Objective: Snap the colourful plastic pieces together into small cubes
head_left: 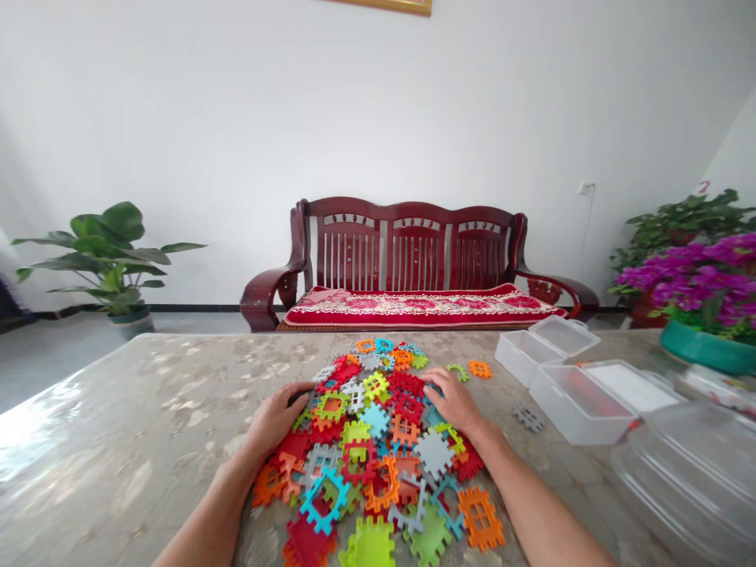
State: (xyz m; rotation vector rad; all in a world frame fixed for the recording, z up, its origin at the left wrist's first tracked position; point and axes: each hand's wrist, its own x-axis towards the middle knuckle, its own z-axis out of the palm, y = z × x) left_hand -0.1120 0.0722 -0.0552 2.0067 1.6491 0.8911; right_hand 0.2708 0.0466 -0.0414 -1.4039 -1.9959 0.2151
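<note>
A heap of toothed plastic building tiles in red, orange, lime green, blue and grey covers the middle of the table. My left hand (pixel 279 415) lies along the heap's left side, thumb and forefinger apart, its other fingers partly hidden. Opposite it, my right hand (pixel 453 400) rests against the right side with its fingers spread over the edge tiles. Neither hand grips a tile that I can see. Between them are a lime green tile (pixel 376 387), a light blue tile (pixel 375 420) and a grey tile (pixel 435 452). Nearer me sits a blue frame-shaped tile (pixel 324 499).
Two clear plastic boxes (pixel 582 413) stand open at the right, beside a large transparent lid (pixel 697 472). A loose grey tile (pixel 528 417) and an orange one (pixel 480 368) lie apart from the heap. Purple flowers (pixel 702 276) in a teal pot occupy the right end.
</note>
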